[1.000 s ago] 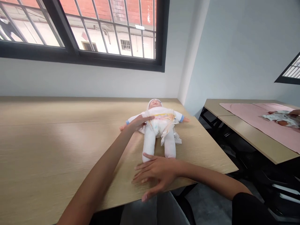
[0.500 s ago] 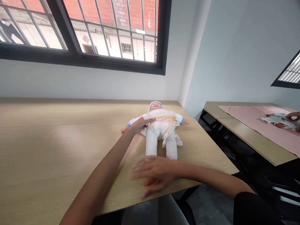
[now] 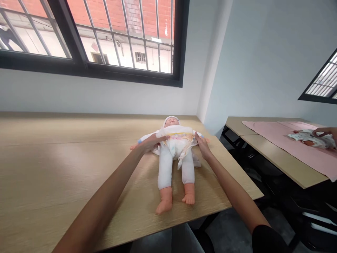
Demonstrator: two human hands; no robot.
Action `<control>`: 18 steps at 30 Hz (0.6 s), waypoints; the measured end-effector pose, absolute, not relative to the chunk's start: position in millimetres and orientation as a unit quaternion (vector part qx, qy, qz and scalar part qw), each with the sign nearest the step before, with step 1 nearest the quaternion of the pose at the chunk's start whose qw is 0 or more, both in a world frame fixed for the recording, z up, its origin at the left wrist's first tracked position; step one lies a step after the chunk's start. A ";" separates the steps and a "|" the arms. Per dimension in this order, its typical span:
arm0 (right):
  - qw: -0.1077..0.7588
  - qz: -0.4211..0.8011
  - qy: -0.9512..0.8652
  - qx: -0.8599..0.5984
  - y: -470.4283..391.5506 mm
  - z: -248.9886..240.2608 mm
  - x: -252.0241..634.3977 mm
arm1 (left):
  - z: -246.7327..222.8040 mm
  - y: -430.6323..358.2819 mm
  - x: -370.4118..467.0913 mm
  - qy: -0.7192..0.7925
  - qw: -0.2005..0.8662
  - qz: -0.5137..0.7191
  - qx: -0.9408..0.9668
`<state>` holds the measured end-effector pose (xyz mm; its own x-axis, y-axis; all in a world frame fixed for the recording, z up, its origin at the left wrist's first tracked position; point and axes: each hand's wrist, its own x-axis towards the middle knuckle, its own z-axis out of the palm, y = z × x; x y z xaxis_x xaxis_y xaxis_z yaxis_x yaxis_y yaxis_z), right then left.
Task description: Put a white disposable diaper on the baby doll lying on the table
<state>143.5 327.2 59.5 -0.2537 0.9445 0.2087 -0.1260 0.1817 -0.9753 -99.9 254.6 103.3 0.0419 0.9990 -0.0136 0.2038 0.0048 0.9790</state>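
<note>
A baby doll point(image 3: 165, 168) in a white outfit and white cap lies on its back on the table, bare feet towards me. Around its hips is a white diaper point(image 3: 175, 144) with a yellow line and coloured print across the front; its frilled edges stick out at the legs. My left hand point(image 3: 152, 141) is closed on the diaper's left side, its thumb stretched over the front. On the opposite side my right hand point(image 3: 203, 146) grips the diaper's edge near the waist, with some fingers hidden.
The wooden table point(image 3: 65, 175) has its right edge close beside the doll. Past a gap stands another table point(image 3: 286, 168) with a pink mat point(image 3: 273, 137). There, another person's hand point(image 3: 326, 131) touches a second doll point(image 3: 312, 137) in patterned clothes. A barred window point(image 3: 126, 42) is behind my table.
My right hand has moved from in front of the doll's feet up to the diaper's right side, uncovering the feet. My left hand stays at the diaper. The view has shifted slightly.
</note>
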 end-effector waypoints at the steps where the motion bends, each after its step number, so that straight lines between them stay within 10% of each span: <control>1: 0.495 0.559 -0.579 -0.328 326.9 58.5 143.8 | 105.2 253.3 -100.3 0.532 0.477 0.426 0.556; 18: 0.504 0.638 -0.506 -0.288 333.2 49.3 143.3 | 110.7 259.9 -120.0 0.478 0.568 0.429 0.514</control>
<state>143.3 333.2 49.3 -0.3264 0.9344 0.1424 -0.3528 0.0193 -0.9355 -120.0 259.9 110.7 0.1741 0.9794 -0.1022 0.0032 0.1032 0.9947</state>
